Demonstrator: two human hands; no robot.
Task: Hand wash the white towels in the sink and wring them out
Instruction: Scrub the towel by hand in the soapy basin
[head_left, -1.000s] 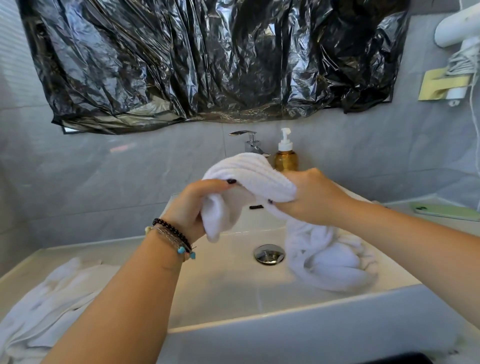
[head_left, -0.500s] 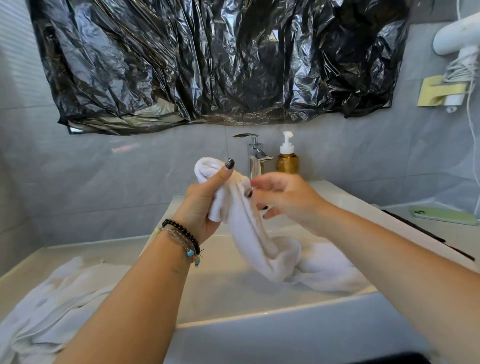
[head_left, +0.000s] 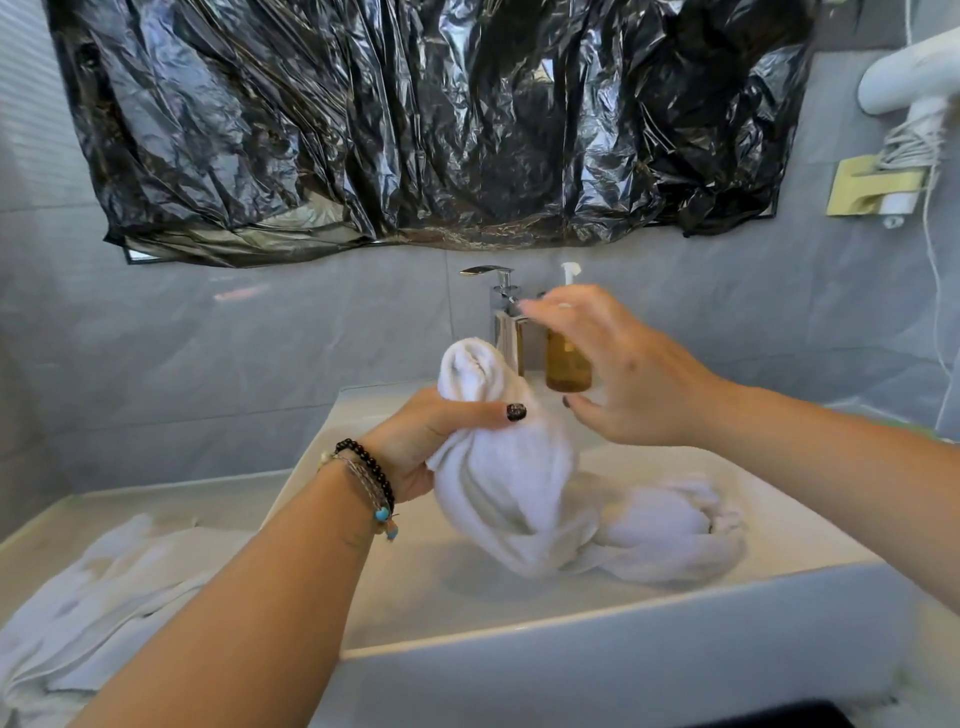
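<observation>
My left hand grips a bunched white towel above the white sink, thumb across its front. The towel's top sticks up past my fingers and its lower end trails down into the basin toward the right. My right hand is off the towel, fingers spread, hovering in front of the amber soap dispenser and just right of the chrome faucet. It holds nothing. A second white towel lies crumpled on the counter at the left.
Black plastic sheeting covers the mirror above the grey tiled wall. A white hair dryer hangs on a holder at the upper right with its cord dangling. A green phone edge lies on the counter behind my right forearm.
My right hand let go of the towel and moved up and right toward the soap dispenser. My left hand kept its hold and lowered the towel slightly.
</observation>
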